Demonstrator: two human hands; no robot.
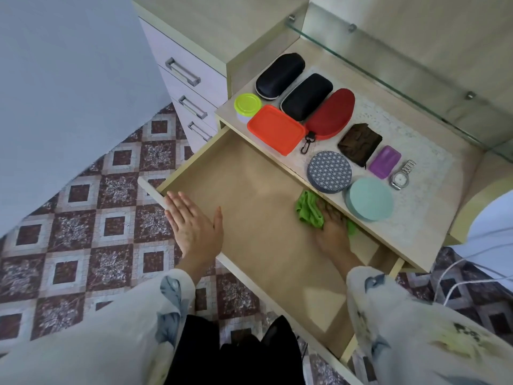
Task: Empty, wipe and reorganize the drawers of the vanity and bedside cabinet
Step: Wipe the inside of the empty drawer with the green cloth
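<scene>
Well, crumpled grn cloth (pixel 307 209), wood drawer (pixel 244 187)

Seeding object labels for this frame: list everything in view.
drawer: 1, beige, pulled open
cloth: 1, green, in drawer, under right hand
glasses cases: 2 black, 1 red, vanity top, rear
tub: 1, lime lid, top's left edge
flat box: 1, orange, beside tub
round tins: 1 navy-patterned, 1 teal, top's front edge
pouch: 1, brown, mid-top
small case: 1, purple, right of pouch
watch: 1, silver, right of small case
glass shelf: 1, clear, above top
left hand: flat on drawer's front edge
right hand: pressing cloth
</scene>
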